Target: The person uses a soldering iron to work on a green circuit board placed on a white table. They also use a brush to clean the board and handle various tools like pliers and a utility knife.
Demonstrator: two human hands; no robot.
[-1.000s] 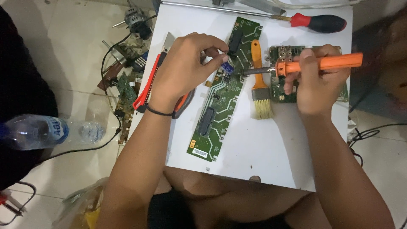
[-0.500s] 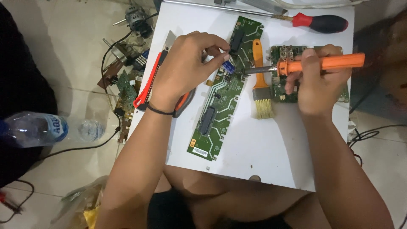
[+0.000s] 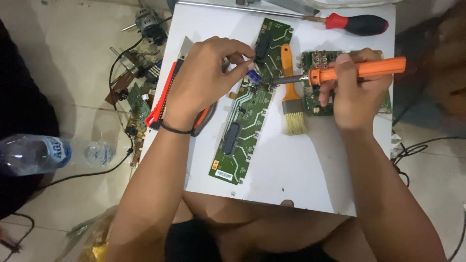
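Right hand (image 3: 357,97) has a tight grip on an orange soldering iron (image 3: 340,73), right of the middle, its metal tip touching the long green board (image 3: 247,109). Left hand (image 3: 204,82) pinches a small blue part (image 3: 254,76) at that same spot on the board. This board lies slanted across the middle of the white bench (image 3: 301,165). A brush (image 3: 292,104) lies just right of it. A second green board (image 3: 315,82) sits under the right hand. A red and black screwdriver (image 3: 357,23) lies at the top.
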